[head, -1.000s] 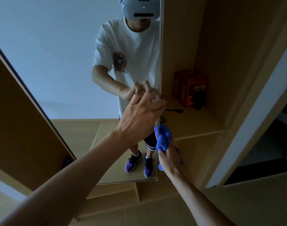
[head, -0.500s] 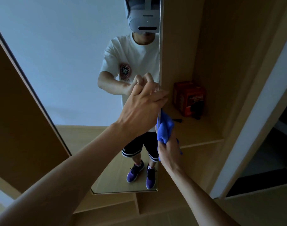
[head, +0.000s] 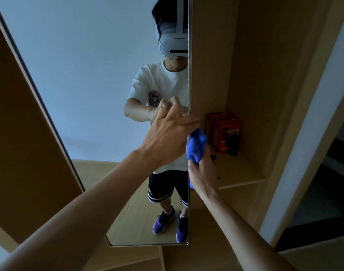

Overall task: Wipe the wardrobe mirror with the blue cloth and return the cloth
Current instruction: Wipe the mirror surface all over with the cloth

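Pale wood panels of the wardrobe are filling the right side of the view, with a shelf crossing below them and a red box standing on it near the back wall. The wardrobe mirror is taking up the left and centre, and its right edge is running straight down the middle.

The left hand is reaching across the glass, its grip clenched over that right edge with the fingers curling round it. Just below it, the right hand is grasping the blue cloth, which is bunched up and poking out above the fist, right against the mirror's edge. The cloth is possibly rubbing the rim and not the glass face; the angle is too steep to tell.

Compared with a second ago, both hands are sitting higher along the edge. The cloth was well below the red box then and is now almost level with its lower half, and the left hand is now level with the box. The head camera is also tipping upward: the mirror's bottom corner is sliding down the view, and the reflection is showing more of the person, headset and all, down to the purple shoes, where only the shirt and part of the headset were showing before. The hold of both hands is staying the same.
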{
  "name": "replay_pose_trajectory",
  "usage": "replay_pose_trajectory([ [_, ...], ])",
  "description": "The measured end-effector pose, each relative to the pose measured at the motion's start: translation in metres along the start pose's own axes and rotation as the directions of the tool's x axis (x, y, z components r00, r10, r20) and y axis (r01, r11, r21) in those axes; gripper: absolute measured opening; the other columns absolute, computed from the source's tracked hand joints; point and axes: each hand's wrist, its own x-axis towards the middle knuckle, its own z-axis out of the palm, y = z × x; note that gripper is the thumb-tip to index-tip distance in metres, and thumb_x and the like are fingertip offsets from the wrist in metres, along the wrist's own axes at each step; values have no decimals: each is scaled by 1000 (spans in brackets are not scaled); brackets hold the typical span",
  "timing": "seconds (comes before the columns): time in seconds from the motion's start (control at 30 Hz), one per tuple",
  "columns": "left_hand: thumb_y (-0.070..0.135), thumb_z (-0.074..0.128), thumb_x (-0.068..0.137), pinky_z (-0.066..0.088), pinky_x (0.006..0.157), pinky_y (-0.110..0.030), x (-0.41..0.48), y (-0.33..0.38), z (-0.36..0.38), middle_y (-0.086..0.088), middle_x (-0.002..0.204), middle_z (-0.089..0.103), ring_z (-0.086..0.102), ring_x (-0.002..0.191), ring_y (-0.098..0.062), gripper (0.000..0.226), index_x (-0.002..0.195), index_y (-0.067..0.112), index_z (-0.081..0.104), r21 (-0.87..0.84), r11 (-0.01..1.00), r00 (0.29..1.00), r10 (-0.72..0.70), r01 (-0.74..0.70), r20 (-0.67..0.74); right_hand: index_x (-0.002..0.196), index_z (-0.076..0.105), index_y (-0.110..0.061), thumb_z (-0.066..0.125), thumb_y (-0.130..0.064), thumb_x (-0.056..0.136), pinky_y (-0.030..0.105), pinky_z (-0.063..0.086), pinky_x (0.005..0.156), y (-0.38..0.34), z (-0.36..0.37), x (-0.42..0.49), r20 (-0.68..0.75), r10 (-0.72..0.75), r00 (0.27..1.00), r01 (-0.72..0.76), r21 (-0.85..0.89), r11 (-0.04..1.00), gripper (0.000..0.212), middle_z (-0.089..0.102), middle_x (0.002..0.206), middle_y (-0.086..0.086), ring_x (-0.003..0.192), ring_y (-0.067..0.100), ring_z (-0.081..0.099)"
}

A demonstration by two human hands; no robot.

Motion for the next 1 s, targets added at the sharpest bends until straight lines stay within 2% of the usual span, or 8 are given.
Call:
replay_pose_trajectory([
  [0.07,15,27,79,29,89,-37,5,-5,-6,7,125,70,52,104,-29,63,120,16,74,86,996,999,-14,17,-29,131,48,-8,52,-6,98,29,44,75,6,2,-5,-12,27,1000,-27,-69,997,33,66,105,9,91,25,64],
  [0.17,12,29,79,27,90,-37,13,-11,-15,5,131,65,41,105,-26,63,125,18,71,158,987,998,-27,35,-51,139,42,-16,55,-6,98,25,43,80,20,2,-19,96,69,993,-72,24,997,45,57,111,-9,100,13,58],
  [0.27,13,28,81,28,92,-38,14,-14,-20,5,136,63,34,105,-24,62,125,21,71,180,983,998,-21,31,-57,141,41,-18,57,-8,98,29,44,83,22,-2,-23,118,86,989,-87,4,996,47,55,109,-10,105,19,60],
  [0.4,10,29,78,28,87,-35,12,-13,-23,7,133,65,36,101,-22,65,127,19,70,197,980,997,6,11,-81,136,44,-17,55,-8,97,38,50,85,-6,-6,0,34,-9,999,8,48,999,42,56,104,-8,94,15,58],
  [0.57,8,25,78,26,81,-31,20,-16,-31,12,132,67,44,103,-24,70,130,21,69,167,985,995,-26,41,-92,127,48,-11,50,-4,93,35,47,65,-40,-11,31,-95,-85,992,85,-2,996,35,60,82,10,72,24,60],
  [0.7,10,24,80,29,84,-33,28,-19,-40,14,136,65,57,106,-29,70,133,24,68,214,975,997,-42,55,-66,128,49,-10,52,-6,95,38,51,71,-29,-5,14,-87,-62,994,58,-41,997,33,62,88,7,76,25,61],
  [0.83,12,20,82,27,86,-33,35,-22,-48,15,140,61,54,112,-28,72,137,25,65,202,978,998,-49,56,-40,131,49,-9,55,-5,95,36,50,78,-10,1,-9,-61,-20,998,16,-66,998,37,59,95,0,90,22,63],
  [1.0,5,27,80,16,80,-29,39,-29,-53,18,141,61,52,108,-26,71,136,29,65,150,988,998,-36,42,-43,125,57,-6,55,-7,93,43,50,94,-46,-8,15,-162,-66,985,53,-80,995,31,69,106,12,104,30,65],
])
